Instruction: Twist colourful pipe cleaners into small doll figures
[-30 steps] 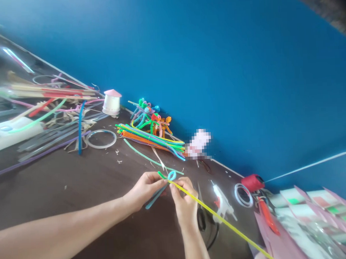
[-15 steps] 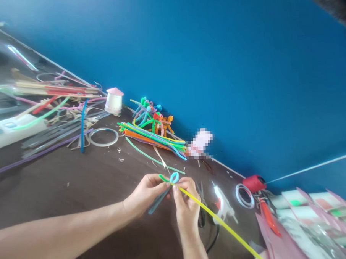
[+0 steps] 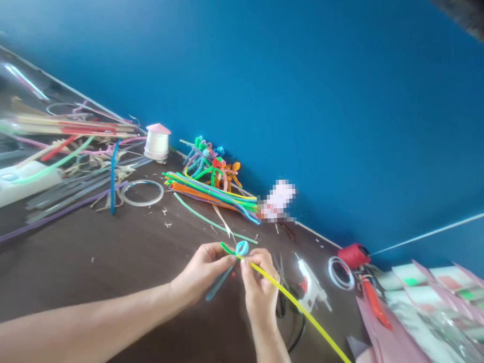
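Both my hands meet over the dark table. My left hand (image 3: 198, 271) is closed, pinching a light blue pipe cleaner (image 3: 242, 249) bent into a small loop; its ends hang below the fingers. A short green end (image 3: 228, 248) sticks out above the left fingers. My right hand (image 3: 260, 287) is closed with thumb and fingers on a long yellow pipe cleaner (image 3: 312, 316), right beside the loop. The yellow length runs down to the lower right. Where the pieces cross is partly hidden by my fingertips.
A bundle of pipe cleaners (image 3: 214, 199) lies ahead, with small pipe cleaner figures (image 3: 215, 164) behind it. To the right are a glue gun (image 3: 310, 285), a tape roll (image 3: 341, 273) and a red spool (image 3: 353, 256). A blue wall (image 3: 262, 95) borders the table.
The hands keep almost the same pose and hold. The whole view has shifted slightly, with things on the table appearing a little further left.
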A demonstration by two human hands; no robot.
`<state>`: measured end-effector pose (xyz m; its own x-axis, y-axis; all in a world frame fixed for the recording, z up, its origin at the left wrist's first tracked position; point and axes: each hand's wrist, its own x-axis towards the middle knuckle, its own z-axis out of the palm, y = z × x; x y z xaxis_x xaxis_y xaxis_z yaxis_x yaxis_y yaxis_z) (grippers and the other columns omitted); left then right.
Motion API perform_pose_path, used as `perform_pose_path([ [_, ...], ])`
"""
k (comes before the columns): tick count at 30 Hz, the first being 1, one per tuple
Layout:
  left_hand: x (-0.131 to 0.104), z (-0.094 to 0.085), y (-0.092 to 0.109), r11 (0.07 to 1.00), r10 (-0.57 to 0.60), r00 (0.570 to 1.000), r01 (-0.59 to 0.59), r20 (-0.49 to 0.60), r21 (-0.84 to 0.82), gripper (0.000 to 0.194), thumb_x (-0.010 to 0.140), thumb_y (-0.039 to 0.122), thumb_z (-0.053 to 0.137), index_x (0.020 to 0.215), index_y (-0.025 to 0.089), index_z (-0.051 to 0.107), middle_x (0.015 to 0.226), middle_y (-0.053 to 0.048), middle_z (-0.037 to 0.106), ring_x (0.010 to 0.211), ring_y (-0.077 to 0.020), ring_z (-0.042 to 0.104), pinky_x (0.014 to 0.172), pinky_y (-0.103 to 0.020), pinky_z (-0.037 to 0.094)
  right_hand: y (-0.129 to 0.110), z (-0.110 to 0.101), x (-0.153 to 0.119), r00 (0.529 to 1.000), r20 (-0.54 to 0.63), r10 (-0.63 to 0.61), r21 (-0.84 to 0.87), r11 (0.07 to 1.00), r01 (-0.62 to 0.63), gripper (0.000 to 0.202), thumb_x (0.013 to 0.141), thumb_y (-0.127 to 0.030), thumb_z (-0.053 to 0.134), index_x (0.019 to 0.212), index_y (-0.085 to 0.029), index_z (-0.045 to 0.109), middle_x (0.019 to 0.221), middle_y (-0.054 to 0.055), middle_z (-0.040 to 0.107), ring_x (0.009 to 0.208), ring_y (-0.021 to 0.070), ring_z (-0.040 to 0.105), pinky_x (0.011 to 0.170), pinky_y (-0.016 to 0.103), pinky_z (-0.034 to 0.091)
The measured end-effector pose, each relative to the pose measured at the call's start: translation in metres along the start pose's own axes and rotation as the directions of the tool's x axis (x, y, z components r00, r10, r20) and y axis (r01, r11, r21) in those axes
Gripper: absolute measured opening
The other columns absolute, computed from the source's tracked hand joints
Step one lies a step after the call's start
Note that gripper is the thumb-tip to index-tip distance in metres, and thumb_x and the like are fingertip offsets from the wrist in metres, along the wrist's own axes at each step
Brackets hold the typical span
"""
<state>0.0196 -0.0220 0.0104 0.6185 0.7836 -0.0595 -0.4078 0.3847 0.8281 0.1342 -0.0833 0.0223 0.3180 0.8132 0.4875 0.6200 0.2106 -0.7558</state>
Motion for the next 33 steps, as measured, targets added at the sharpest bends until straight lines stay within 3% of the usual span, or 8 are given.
perform_pose_path([
  [6, 0.0001, 0.0002, -0.0007, 1.0, -0.026, 0.998, 0.026, -0.051, -0.009, 0.02, 0.065, 0.031, 0.066, 0.07, 0.012, 0.062, 0.062, 0.0, 0.061, 0.055, -0.0098, 0.053, 0.057, -0.022, 0.043, -0.0012, -0.0003, -0.0002, 0.999, -0.007, -0.054, -0.04, 0.998, 0.054, 0.013, 0.078, -0.017, 0.049, 0.065, -0.019, 0.051, 0.076, 0.002, 0.052, 0.076, 0.0162, 0.051, 0.066, 0.028, 0.041],
  [13, -0.0006, -0.0003, -0.0006, 0.998, -0.061, 0.998, 0.061, -0.024, -0.027, 0.021, 0.067, 0.032, 0.064, 0.071, 0.012, 0.062, 0.063, -0.002, 0.062, 0.055, -0.0108, 0.055, 0.056, -0.021, 0.044, 0.0017, -0.0029, -0.0022, 0.999, -0.009, 0.043, -0.02, 0.999, -0.043, 0.011, 0.079, -0.021, 0.049, 0.069, -0.018, 0.05, 0.077, 0.002, 0.051, 0.072, 0.0154, 0.053, 0.061, 0.027, 0.042],
  [26, -0.0015, 0.0023, 0.0043, 0.999, -0.05, 0.999, 0.05, 0.002, -0.01, 0.022, 0.064, 0.031, 0.066, 0.072, 0.012, 0.064, 0.065, -0.003, 0.063, 0.057, -0.0109, 0.054, 0.057, -0.021, 0.043, 0.0013, -0.0027, -0.0008, 0.999, -0.024, 0.04, -0.005, 0.999, -0.04, 0.01, 0.079, -0.02, 0.049, 0.069, -0.018, 0.048, 0.076, 0.001, 0.05, 0.069, 0.0139, 0.051, 0.058, 0.025, 0.042],
  [33, -0.0013, 0.0022, 0.0041, 0.998, -0.06, 0.998, 0.06, -0.011, 0.023, 0.022, 0.064, 0.034, 0.066, 0.069, 0.012, 0.064, 0.063, -0.003, 0.062, 0.056, -0.0108, 0.054, 0.056, -0.02, 0.042, 0.0017, -0.0033, -0.0007, 0.998, -0.002, 0.058, -0.024, 0.998, -0.058, 0.011, 0.079, -0.02, 0.048, 0.068, -0.018, 0.048, 0.074, 0.001, 0.051, 0.071, 0.0151, 0.052, 0.065, 0.028, 0.042],
])
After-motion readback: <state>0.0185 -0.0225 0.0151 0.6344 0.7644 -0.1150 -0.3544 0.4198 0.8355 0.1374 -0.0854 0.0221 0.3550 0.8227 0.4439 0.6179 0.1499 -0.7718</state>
